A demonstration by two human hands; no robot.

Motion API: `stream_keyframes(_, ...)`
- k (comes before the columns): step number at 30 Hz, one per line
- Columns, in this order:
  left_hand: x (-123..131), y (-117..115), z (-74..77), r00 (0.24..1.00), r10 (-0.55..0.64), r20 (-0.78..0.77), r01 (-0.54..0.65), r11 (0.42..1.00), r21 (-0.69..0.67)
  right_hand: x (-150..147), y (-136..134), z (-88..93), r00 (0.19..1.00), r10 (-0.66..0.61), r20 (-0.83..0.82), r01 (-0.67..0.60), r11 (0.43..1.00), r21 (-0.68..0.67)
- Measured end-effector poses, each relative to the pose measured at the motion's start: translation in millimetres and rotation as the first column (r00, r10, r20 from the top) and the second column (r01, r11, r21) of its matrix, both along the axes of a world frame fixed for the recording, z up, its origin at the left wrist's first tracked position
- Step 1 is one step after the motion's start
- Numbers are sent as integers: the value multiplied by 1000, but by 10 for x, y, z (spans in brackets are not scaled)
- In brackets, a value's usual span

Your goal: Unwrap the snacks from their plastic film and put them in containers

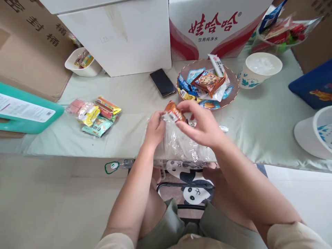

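Observation:
My right hand (202,124) pinches a small orange snack packet (175,111) at the mouth of a clear plastic bag (181,145) that lies on the pale green table near its front edge. My left hand (155,129) grips the bag's left edge, fingers closed on the plastic. Just beyond my hands stands a brown patterned plate (232,77) piled with several wrapped snacks. A loose heap of snack packets (94,116) lies to the left on the table.
A black phone (163,82) lies behind the bag. White boxes (119,34) stand at the back, a paper cup (259,71) right of the plate, a white bowl (81,64) back left, a teal container (26,116) far left, a white tub (317,133) far right.

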State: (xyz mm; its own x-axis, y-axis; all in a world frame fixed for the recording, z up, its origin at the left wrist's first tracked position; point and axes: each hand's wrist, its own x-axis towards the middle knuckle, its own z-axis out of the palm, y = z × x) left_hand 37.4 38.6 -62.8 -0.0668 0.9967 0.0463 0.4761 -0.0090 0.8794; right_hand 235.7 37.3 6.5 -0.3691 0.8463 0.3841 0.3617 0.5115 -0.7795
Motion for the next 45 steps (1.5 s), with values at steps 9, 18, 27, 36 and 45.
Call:
stream_keyframes(9, 49, 6, -3, 992, 29, -119, -29, 1000, -1, 327, 382, -187, 824, -422, -378, 294, 889, -351)
stream_keyframes(18, 112, 28, 98, 993, 11, -118, -17, 999, -47, 371, 818, -335, 789, -496, -361, 453, 868, -202)
stream_keyframes(27, 9, -52, 104, 990, -14, -138, 8, 999, -43, 294, 740, -212, 684, -560, -468, 388, 822, -417)
stream_keyframes(36, 59, -53, 105, 989, -12, -146, 9, 1000, -19, 342, 646, -180, 709, -529, -466, 396, 846, -358)
stream_keyframes(45, 92, -64, 81, 981, -57, -185, 55, 998, -17, 788, 741, -405, 635, -772, 22, 752, 624, 214)
